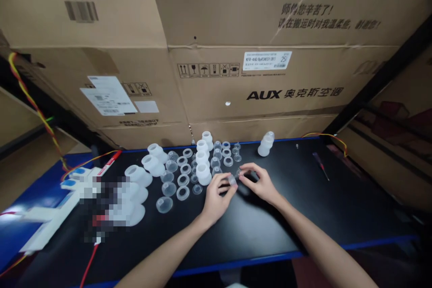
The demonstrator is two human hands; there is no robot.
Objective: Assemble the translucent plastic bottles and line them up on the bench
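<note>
My left hand (216, 198) and my right hand (258, 183) meet over the middle of the black tabletop (303, 207). Between their fingertips sits a small clear plastic piece (233, 181), pinched from both sides. Just left of the hands lie rows of translucent white silicone parts: large flanged cups (138, 175), round clear rings (183, 180) and small clear caps (227, 153). A white bottle-shaped part (266, 144) stands alone at the back.
Large cardboard boxes (256, 81) wall off the back of the table. A small red-handled screwdriver (320, 166) lies at the right. White and blue packets (50, 207) and red and yellow wires (91, 159) are at the left. A blurred patch covers part of the left.
</note>
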